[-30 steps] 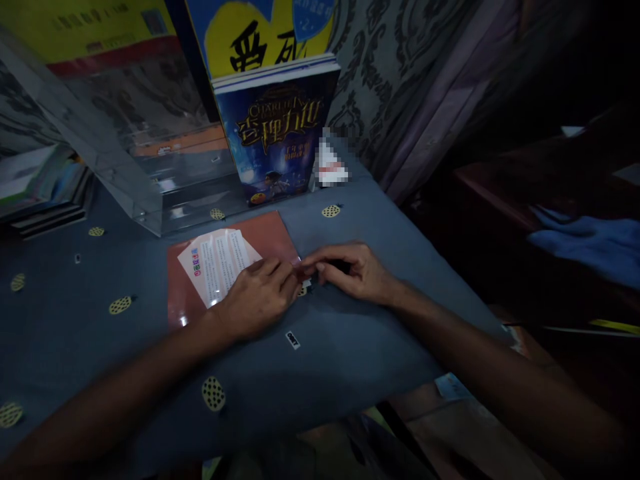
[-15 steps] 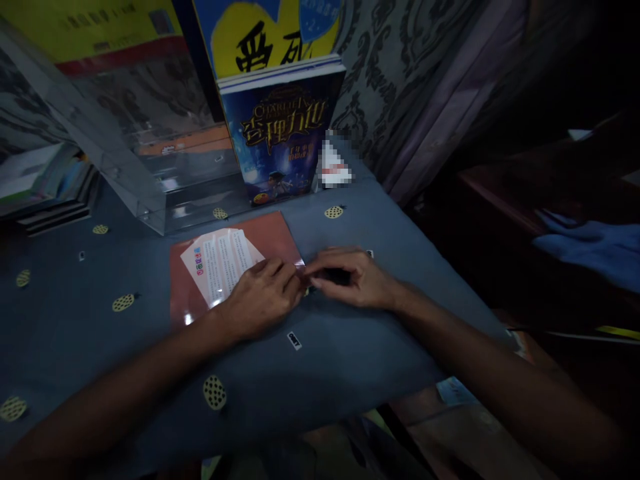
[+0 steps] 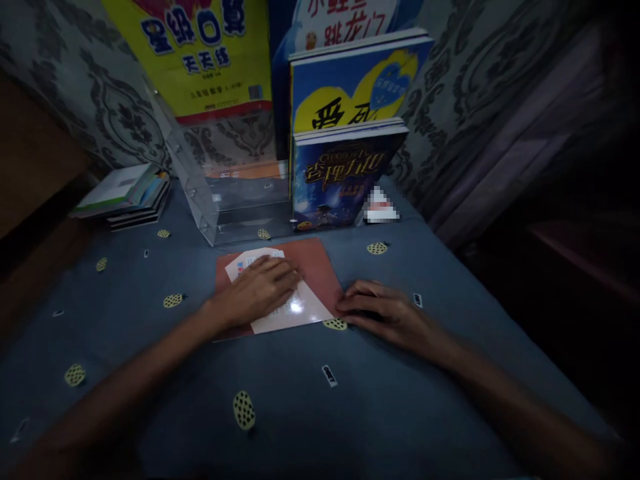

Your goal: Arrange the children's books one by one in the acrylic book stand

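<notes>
A thin brown book [image 3: 317,263] with a glossy cover lies flat on the table. Its white panel [image 3: 313,310] carries small print and is partly hidden under my left hand [image 3: 265,287]. That hand rests flat on the cover with its fingers stretched out. At the book's right corner is my right hand [image 3: 387,310], its fingers and thumb pressed together at the edge. Whether a loose film or flap is pinched there is too dark to make out.
Behind the book stands a clear acrylic rack [image 3: 210,220] with upright books [image 3: 345,177] in it. More books [image 3: 125,193] are stacked at the left. The patterned blue tablecloth [image 3: 290,427] ends at a dark drop on the right. A pixelated white object [image 3: 381,207] sits behind.
My left hand has moved from the book's right corner back onto its middle and flattened out. My right hand stays at the corner. The view has shifted, showing more of the rack.
</notes>
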### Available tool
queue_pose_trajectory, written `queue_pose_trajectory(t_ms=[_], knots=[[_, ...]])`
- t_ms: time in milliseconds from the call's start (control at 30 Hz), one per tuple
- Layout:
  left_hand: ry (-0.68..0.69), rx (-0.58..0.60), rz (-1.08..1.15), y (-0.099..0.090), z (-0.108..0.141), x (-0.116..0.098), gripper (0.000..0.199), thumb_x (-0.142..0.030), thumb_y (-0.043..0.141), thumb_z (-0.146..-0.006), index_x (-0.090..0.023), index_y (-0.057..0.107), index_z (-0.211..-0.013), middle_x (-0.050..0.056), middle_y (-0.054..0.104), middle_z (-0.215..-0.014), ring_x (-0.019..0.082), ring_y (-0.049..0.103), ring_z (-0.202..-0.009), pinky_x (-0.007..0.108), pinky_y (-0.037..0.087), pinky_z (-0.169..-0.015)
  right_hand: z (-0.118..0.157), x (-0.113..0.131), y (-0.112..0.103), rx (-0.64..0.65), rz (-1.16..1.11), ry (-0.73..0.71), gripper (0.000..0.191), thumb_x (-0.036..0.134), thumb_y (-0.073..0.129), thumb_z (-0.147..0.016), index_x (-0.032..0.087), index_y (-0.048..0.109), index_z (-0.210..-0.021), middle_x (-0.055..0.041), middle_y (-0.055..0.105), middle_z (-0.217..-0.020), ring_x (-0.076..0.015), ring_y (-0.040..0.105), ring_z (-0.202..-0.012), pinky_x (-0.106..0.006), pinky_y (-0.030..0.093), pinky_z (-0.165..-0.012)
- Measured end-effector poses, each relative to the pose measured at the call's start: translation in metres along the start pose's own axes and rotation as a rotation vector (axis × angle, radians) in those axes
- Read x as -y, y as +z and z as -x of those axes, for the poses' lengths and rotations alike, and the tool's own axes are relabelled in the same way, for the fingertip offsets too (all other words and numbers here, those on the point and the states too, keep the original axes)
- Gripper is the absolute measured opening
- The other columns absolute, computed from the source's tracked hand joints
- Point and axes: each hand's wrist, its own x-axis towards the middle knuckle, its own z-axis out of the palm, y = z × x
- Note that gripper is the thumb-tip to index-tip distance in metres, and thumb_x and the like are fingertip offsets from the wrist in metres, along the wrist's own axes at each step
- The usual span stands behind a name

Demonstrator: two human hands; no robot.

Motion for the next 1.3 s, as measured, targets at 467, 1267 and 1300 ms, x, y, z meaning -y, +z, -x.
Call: queue_pose_trajectory(t_ms=[467, 1267, 1300], knots=[[-0.337, 0.19, -0.207, -0.031, 0.049, 0.01, 0.023, -0.032, 0.05, -0.101, -0.016, 0.066, -0.102, 0.009, 0.067, -0.093, 0.021, 0.065, -0.086, 0.026, 0.046, -0.062, -0.006, -0.026, -0.011, -0.062, 0.098, -0.002, 0.022, 0.031, 0.059, -0.097, 0.029, 0.079, -0.105, -0.0058, 0.078, -0.106, -0.0226, 0.076, -0.095, -0.038, 0.065, -0.086], [-0.389, 0.069, -0.101, -0.015, 0.046, -0.005, 0.026, -0.03, 0.043, -0.103, -0.016, 0.062, -0.092, 0.006, 0.071, -0.081, 0.017, 0.067, -0.069, 0.025, 0.04, -0.055, -0.088, -0.067, -0.003, -0.042, 0.284, -0.008, 0.034, 0.01, 0.056, -0.093, 0.027, 0.076, -0.115, -0.0027, 0.076, -0.121, -0.0242, 0.072, -0.112, -0.043, 0.06, -0.096], [-0.395, 0.072, -0.11, -0.014, 0.046, -0.005, 0.027, -0.031, 0.042, -0.103, -0.016, 0.062, -0.091, 0.006, 0.072, -0.081, 0.017, 0.067, -0.068, 0.025, 0.04, -0.054, -0.093, -0.068, -0.002, -0.047, 0.289, -0.006, 0.033, 0.01, 0.056, -0.093, 0.026, 0.076, -0.114, -0.0034, 0.076, -0.122, -0.0245, 0.072, -0.113, -0.043, 0.06, -0.096]])
